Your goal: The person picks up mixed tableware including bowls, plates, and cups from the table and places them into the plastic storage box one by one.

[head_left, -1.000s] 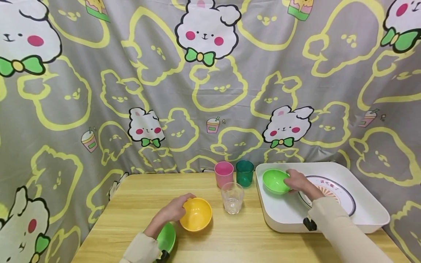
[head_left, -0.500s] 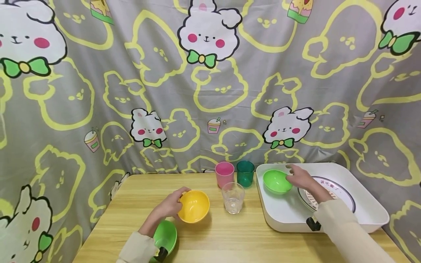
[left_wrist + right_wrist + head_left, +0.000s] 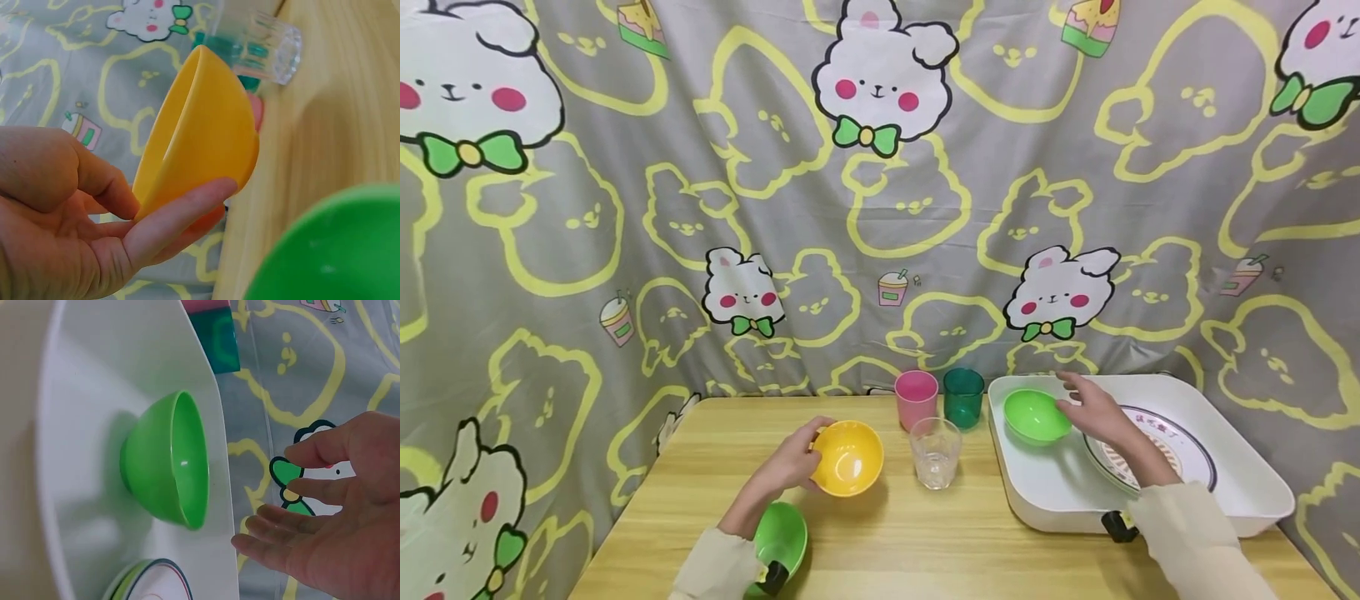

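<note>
Firmly between fingers [image 3: 187, 209]: yellow bowl [image 3: 847, 457].

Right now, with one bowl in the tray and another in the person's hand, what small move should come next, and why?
Probably carry the yellow bowl toward the white tray. The left hand grips it tilted off the table, while the right hand is open beside the green bowl resting in that tray.

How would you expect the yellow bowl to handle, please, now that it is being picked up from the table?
The yellow bowl looks like thin, rigid plastic, so probably light: the left hand holds it tilted with just thumb and fingers at the rim. Its smooth, glossy wall may be a little slippery. With its rounded underside, it might rock if set down carelessly on the table.
</note>
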Tool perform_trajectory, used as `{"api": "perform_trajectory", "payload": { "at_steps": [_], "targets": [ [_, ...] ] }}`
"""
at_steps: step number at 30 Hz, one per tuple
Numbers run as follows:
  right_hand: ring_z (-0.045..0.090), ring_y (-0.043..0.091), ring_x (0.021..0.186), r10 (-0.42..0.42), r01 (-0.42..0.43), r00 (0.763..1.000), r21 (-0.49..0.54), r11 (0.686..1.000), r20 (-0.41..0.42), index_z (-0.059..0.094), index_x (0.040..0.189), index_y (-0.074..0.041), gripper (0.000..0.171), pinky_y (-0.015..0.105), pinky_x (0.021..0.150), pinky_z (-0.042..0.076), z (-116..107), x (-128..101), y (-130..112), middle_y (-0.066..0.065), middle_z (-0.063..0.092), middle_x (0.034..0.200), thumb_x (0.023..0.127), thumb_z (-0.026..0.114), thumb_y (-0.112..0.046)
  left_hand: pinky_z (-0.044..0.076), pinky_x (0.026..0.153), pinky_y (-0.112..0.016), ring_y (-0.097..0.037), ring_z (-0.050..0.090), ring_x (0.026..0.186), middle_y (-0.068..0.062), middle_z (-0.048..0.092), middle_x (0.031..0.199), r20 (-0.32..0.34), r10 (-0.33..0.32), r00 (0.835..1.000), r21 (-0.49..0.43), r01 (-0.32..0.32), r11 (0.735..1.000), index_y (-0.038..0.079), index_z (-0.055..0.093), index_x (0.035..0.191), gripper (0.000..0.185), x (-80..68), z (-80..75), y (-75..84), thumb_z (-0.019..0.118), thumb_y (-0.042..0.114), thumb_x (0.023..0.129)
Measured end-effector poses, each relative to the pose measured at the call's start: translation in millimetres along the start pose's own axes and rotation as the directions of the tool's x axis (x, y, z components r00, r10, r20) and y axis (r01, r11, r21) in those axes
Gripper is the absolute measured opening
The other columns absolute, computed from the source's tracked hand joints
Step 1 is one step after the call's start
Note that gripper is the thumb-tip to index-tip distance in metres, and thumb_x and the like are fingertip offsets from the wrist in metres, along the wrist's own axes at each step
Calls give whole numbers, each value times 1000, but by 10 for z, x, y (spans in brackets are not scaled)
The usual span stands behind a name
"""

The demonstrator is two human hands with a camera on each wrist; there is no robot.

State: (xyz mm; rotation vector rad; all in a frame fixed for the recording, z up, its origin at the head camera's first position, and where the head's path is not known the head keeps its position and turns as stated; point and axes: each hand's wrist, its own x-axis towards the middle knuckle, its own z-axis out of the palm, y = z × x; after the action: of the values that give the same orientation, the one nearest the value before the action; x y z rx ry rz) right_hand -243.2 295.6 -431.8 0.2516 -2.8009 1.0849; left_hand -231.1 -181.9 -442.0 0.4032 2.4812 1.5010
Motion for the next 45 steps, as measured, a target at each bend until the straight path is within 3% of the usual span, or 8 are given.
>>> {"api": "perform_trajectory", "payload": {
  "at_steps": [10, 19, 25, 32, 37, 41, 45],
  "targets": [
    [42, 63, 129, -5, 8, 1000, 87, 996, -30, 33, 151, 13, 59, 71, 103, 42, 78, -58, -99, 45, 40, 143, 102, 57, -8, 62, 63, -55, -39, 68, 94, -35, 49, 128, -107, 16, 994, -166, -34, 986, -3, 42, 148, 55, 58, 88, 143, 42, -15, 94],
    [37, 61, 134, -2, 8, 1000, 212, 977, -27, 27, 155, 9, 64, 72, 107, 37, 146, -68, -226, 42, 33, 149, 104, 58, -12, 64, 65, -50, -46, 65, 103, -36, 45, 135, -193, 19, 981, -226, -63, 972, 0, 36, 153, 59, 150, 203, 277, 40, -13, 95],
    [37, 58, 137, -26, 48, 996, 280, 959, -79, 27, 157, 6, 65, 68, 107, 40, 203, -58, -328, 37, 33, 153, 104, 59, -12, 64, 72, -48, -54, 57, 117, -37, 39, 143, -254, 14, 967, -322, -99, 942, -1, 29, 156, 62, 232, 255, 343, 38, -13, 96],
    [41, 54, 137, -37, 94, 986, 356, 930, -165, 27, 158, 2, 65, 65, 111, 37, 321, -64, -432, 34, 38, 151, 103, 60, -6, 64, 72, -46, -47, 63, 112, -35, 43, 139, -316, 12, 949, -427, -153, 891, 0, 31, 156, 63, 315, 356, 373, 41, -13, 95],
    [46, 51, 134, -18, 96, 980, 393, 915, -198, 29, 157, 1, 65, 53, 109, 44, 478, -73, -454, 30, 43, 149, 101, 61, -4, 63, 74, -45, -39, 66, 110, -31, 47, 138, -350, -24, 937, -490, -161, 857, 3, 33, 155, 58, 318, 436, 341, 44, -8, 98],
    [48, 49, 134, -1, 97, 977, 434, 896, -214, 30, 157, 2, 68, 26, 102, 50, 602, -77, -494, 30, 45, 148, 100, 65, -4, 63, 74, -46, -33, 66, 108, -30, 49, 136, -356, -24, 934, -511, -173, 842, 2, 35, 153, 54, 324, 492, 307, 46, -6, 101],
    [48, 47, 135, 7, 105, 974, 482, 870, -225, 31, 157, 0, 69, 9, 91, 46, 673, -70, -566, 29, 45, 149, 99, 67, -5, 63, 74, -46, -30, 66, 107, -29, 49, 135, -350, -10, 937, -532, -190, 825, 3, 39, 151, 51, 357, 537, 315, 46, -5, 101]
  ]
}}
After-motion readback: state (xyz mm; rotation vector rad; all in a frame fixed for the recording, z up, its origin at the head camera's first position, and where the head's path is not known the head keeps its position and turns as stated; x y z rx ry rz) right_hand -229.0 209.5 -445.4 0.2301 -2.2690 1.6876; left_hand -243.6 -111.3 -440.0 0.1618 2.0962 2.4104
